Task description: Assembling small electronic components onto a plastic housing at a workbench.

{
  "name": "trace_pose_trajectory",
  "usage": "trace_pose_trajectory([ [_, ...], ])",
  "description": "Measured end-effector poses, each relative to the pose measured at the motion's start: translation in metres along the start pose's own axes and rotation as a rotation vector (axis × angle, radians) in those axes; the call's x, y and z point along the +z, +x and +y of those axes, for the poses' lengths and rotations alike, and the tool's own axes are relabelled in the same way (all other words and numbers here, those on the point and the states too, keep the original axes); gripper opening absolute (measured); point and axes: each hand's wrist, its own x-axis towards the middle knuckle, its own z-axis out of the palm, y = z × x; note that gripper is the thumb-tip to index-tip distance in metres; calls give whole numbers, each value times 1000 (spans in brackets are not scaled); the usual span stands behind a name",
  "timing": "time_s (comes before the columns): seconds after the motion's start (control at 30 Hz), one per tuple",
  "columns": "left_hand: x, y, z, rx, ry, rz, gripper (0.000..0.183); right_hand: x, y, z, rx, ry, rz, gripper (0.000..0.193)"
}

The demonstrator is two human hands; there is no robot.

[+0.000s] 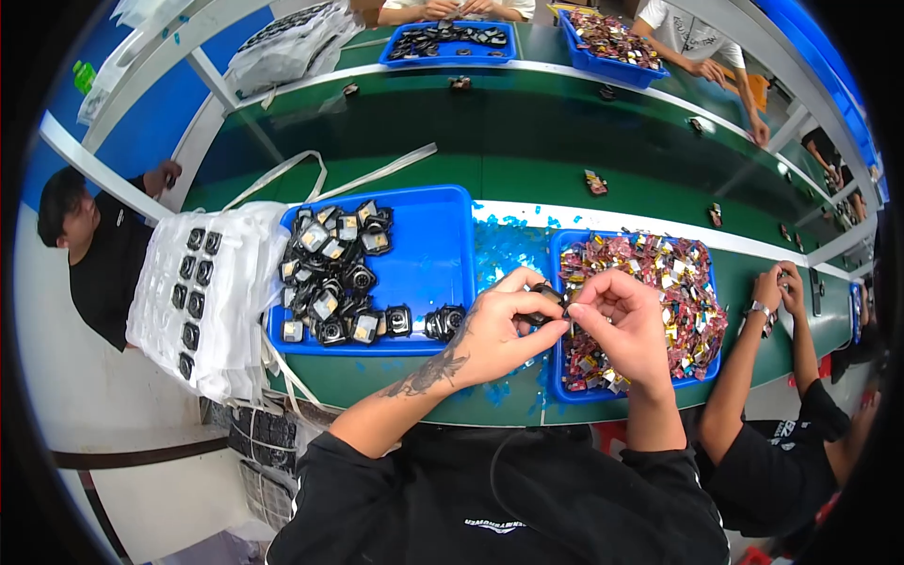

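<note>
My left hand (508, 325) holds a small black device casing (542, 294) between thumb and fingers, above the gap between two blue trays. Close against it, my right hand (626, 325) has thumb and forefinger pinched together at the casing's edge. What that pinch holds, if anything, is too small to make out. To the left, a blue tray (428, 226) carries a heap of black square casings (325, 250), some with silver-grey faces. Under and beside my right hand stands another blue tray (565, 391), full of small reddish circuit boards (687, 311) with yellow and silver parts.
Blue film scraps (508, 250) litter the green bench between the trays. White padded sheets (202, 292) with black casings in rows are stacked at left. A green conveyor belt (527, 179) with scattered boards runs beyond a white rail. Co-workers' hands (777, 287) are close on the right.
</note>
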Motion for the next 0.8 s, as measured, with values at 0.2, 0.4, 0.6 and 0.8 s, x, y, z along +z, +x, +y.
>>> trace_pose_trajectory([
  [0.2,-5,-9,-16,-100,-50,109,13,24,6,7,-603,-851,86,13],
  [0.4,-20,-16,-24,-151,-161,112,10,22,-6,16,-294,-797,107,26],
  [0.6,-22,-26,-31,-259,-458,-55,12,23,2,32,-167,-347,-141,27],
  [0.8,-20,-33,-33,-281,-552,114,31,22,-12,42,-74,214,30,15],
])
